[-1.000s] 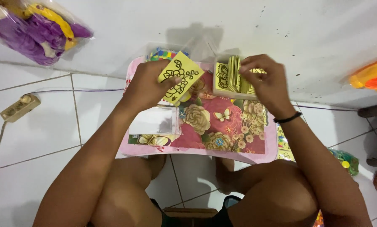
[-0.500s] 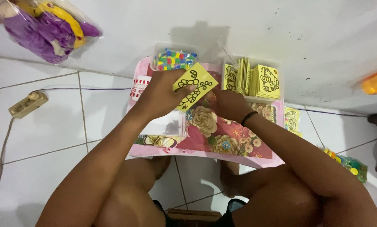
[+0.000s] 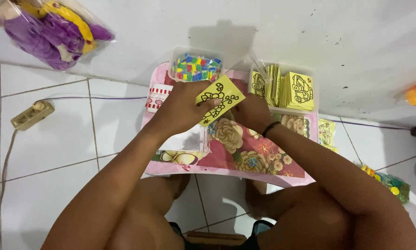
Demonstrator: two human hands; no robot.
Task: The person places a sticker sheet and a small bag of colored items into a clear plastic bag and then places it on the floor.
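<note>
My left hand (image 3: 182,105) holds a yellow card with a black flower outline (image 3: 219,98), tilted above a small pink table with a floral top (image 3: 259,155). My right hand (image 3: 250,112) sits just under the card's right edge, fingers against it; a dark band circles that wrist. Both hands are over the table's middle.
A clear tub of small coloured squares (image 3: 195,66) and a tub of yellow outline cards (image 3: 286,89) stand at the table's far edge by the wall. More cards (image 3: 326,133) lie right of the table. A bagged purple toy (image 3: 46,32) and a power strip (image 3: 32,115) are left.
My right hand left the tub of yellow cards and came to the flower card held by my left hand. The view shifted, so the coloured-squares tub now shows.
</note>
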